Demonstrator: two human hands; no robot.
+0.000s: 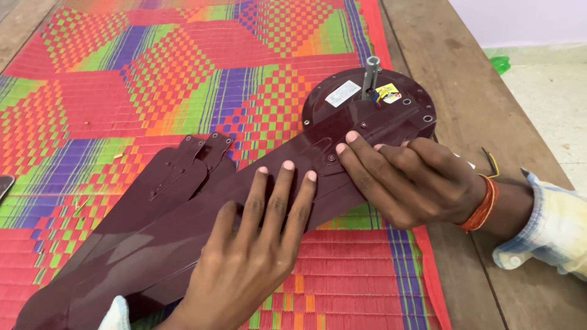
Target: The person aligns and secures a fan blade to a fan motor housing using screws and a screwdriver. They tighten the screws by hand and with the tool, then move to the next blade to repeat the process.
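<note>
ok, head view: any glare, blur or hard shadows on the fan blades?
Head view: soft even daylight, no hard shadows; pale sheen on the maroon fan blades at lower left; left hand, right hand and motor hub are sharp; slight wide-angle stretch at the mat edges.

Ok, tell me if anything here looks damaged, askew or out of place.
Nothing looks damaged. The left hand presses flat on a maroon fan blade, the right hand at its bracket by the motor housing. Two loose blades lie stacked beside it on the woven mat; loose wires lie on the wooden floor.
</note>
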